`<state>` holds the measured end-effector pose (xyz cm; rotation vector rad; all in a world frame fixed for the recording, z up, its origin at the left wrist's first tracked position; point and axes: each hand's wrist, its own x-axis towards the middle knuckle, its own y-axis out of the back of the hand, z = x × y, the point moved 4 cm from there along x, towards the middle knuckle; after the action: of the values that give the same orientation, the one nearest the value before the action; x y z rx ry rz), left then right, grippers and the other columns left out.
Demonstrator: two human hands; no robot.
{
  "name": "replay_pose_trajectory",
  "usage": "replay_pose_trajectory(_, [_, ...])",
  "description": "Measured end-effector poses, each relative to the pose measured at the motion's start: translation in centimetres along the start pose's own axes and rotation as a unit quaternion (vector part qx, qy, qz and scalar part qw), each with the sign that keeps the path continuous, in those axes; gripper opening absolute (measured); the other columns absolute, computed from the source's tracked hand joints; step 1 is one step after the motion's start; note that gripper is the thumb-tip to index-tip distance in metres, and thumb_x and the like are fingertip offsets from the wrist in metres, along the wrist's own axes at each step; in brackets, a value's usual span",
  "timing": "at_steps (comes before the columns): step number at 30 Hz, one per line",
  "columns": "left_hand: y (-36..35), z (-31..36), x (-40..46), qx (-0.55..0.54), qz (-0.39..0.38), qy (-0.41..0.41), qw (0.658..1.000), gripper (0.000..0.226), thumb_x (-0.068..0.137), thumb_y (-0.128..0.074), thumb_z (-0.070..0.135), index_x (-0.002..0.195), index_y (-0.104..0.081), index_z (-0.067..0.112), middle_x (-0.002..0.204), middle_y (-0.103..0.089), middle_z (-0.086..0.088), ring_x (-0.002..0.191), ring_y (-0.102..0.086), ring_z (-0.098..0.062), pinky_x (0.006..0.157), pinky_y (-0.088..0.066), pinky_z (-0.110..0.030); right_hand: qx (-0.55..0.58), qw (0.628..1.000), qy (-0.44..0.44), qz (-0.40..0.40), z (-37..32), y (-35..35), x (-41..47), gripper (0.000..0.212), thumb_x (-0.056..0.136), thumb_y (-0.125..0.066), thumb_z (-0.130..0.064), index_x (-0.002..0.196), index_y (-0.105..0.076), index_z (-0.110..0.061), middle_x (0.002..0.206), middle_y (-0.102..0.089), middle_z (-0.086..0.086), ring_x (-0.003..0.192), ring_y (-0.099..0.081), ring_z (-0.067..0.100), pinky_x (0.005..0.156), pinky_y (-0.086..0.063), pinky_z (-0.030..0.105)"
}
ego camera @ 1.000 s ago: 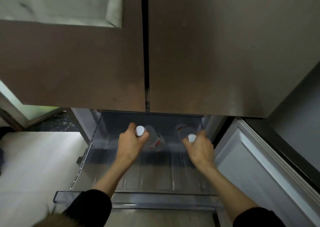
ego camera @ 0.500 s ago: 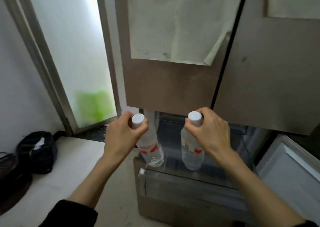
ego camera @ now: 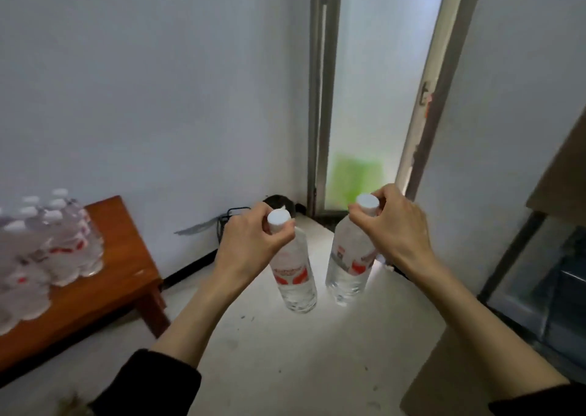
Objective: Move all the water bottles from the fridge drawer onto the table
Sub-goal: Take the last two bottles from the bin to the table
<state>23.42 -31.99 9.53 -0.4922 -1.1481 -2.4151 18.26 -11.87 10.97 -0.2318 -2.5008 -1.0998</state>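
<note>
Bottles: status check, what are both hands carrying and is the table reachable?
Left hand grips one bottle by its cap, right hand another. Both hang over floor. Table at left, bottles already standing there. Nothing between.

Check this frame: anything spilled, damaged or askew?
Nothing stands out. Each hand, left and right, grips a capped bottle, left and right, by the neck, hanging roughly upright above the floor. The bottles on the table stand upright, though blurred.

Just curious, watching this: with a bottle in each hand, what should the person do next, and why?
Probably carry both leftward to the wooden table. The left hand and right hand each grip a water bottle by its neck, hanging over the floor, while other bottles already stand there.
</note>
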Motion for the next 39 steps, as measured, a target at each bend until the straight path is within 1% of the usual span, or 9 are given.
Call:
replay_pose_trajectory(7, [8.4, -15.2, 0.5, 0.098, 0.030, 0.116, 0.988, 0.027, 0.079, -0.061, 0.041, 0.071, -0.050, 0.017, 0.057, -0.046, 0.011, 0.056, -0.046, -0.011, 0.050, -0.030, -0.026, 0.057, 0.986, 0.084, -0.133, -11.5, -15.8, 1.8, 0.035, 0.075, -0.064, -0.046, 0.080, -0.049, -0.014, 0.078, -0.058, 0.002, 0.076, -0.056, 0.027, 0.065, -0.041, 0.034])
replay_pose_trajectory(13, [14.8, -26.8, 1.6, 0.159, 0.020, 0.213, 0.964, 0.026, 0.080, -0.060, 0.042, 0.073, -0.051, 0.019, 0.064, -0.051, 0.005, 0.057, -0.043, -0.008, 0.051, -0.033, -0.026, 0.087, 0.955, 0.147, -0.243, -21.3, -28.3, 3.0, 0.037, 0.076, -0.063, -0.047, 0.082, -0.049, -0.013, 0.077, -0.058, 0.001, 0.078, -0.058, 0.025, 0.064, -0.043, 0.033])
replay_pose_trajectory(19, [19.9, -36.5, 2.3, 0.163, 0.015, 0.311, 0.936, 0.020, 0.080, -0.063, 0.037, 0.085, -0.058, 0.019, 0.075, -0.059, 0.004, 0.064, -0.053, -0.007, 0.062, -0.048, -0.027, 0.076, 0.924, 0.195, -0.321, -29.3, -38.7, 3.1, 0.039, 0.079, -0.062, -0.047, 0.087, -0.047, -0.012, 0.089, -0.064, 0.009, 0.085, -0.061, 0.028, 0.066, -0.043, 0.032])
replay_pose_trajectory(22, [21.6, -40.8, 2.6, 0.152, 0.009, 0.352, 0.923, 0.018, 0.082, -0.063, 0.032, 0.088, -0.058, 0.016, 0.077, -0.061, 0.004, 0.067, -0.055, -0.006, 0.061, -0.046, -0.020, 0.080, 0.909, 0.202, -0.355, -32.6, -43.3, 2.6, 0.037, 0.081, -0.061, -0.044, 0.088, -0.045, -0.012, 0.083, -0.057, 0.005, 0.081, -0.058, 0.025, 0.064, -0.041, 0.031])
replay_pose_trajectory(24, [22.5, -43.9, 2.7, 0.148, 0.003, 0.377, 0.914, 0.020, 0.081, -0.063, 0.033, 0.090, -0.058, 0.016, 0.081, -0.064, 0.001, 0.072, -0.060, -0.010, 0.065, -0.052, -0.026, 0.070, 0.903, 0.203, -0.372, -34.5, -46.3, 1.9, 0.038, 0.081, -0.061, -0.046, 0.089, -0.045, -0.012, 0.081, -0.054, 0.002, 0.077, -0.055, 0.022, 0.064, -0.043, 0.032])
replay_pose_trajectory(29, [23.9, -50.0, 3.7, 0.133, -0.033, 0.389, 0.911, 0.018, 0.083, -0.059, 0.030, 0.088, -0.059, 0.013, 0.082, -0.066, -0.005, 0.070, -0.061, -0.015, 0.062, -0.050, -0.026, 0.050, 0.901, 0.182, -0.391, -38.0, -53.4, 0.7, 0.036, 0.082, -0.061, -0.044, 0.091, -0.045, -0.013, 0.080, -0.053, 0.002, 0.070, -0.051, 0.016, 0.052, -0.036, 0.020])
replay_pose_trajectory(32, [24.4, -52.1, 4.5, 0.136, -0.042, 0.384, 0.912, 0.016, 0.086, -0.057, 0.023, 0.082, -0.059, 0.008, 0.081, -0.065, -0.010, 0.065, -0.056, -0.016, 0.055, -0.040, -0.021, 0.036, 0.903, 0.162, -0.396, -39.2, -56.7, 0.0, 0.036, 0.082, -0.062, -0.045, 0.091, -0.046, -0.014, 0.077, -0.053, 0.001, 0.067, -0.052, 0.015, 0.058, -0.043, 0.023])
replay_pose_trajectory(35, [24.9, -53.8, 5.1, 0.145, -0.032, 0.375, 0.915, 0.013, 0.086, -0.056, 0.024, 0.078, -0.051, 0.015, 0.075, -0.060, -0.004, 0.064, -0.055, -0.015, 0.053, -0.039, -0.022, 0.015, 0.905, 0.155, -0.396, -40.1, -58.9, -0.3, 0.035, 0.082, -0.061, -0.044, 0.089, -0.043, -0.015, 0.075, -0.049, -0.001, 0.070, -0.053, 0.016, 0.060, -0.045, 0.027])
replay_pose_trajectory(39, [25.0, -56.0, 5.9, 0.121, -0.020, 0.363, 0.924, 0.013, 0.085, -0.054, 0.024, 0.078, -0.044, 0.019, 0.068, -0.052, 0.001, 0.059, -0.051, -0.013, 0.049, -0.033, -0.023, 0.007, 0.905, 0.138, -0.402, -40.6, -60.5, -0.5, 0.032, 0.085, -0.060, -0.041, 0.089, -0.040, -0.015, 0.069, -0.043, -0.006, 0.061, -0.046, 0.010, 0.049, -0.034, 0.018])
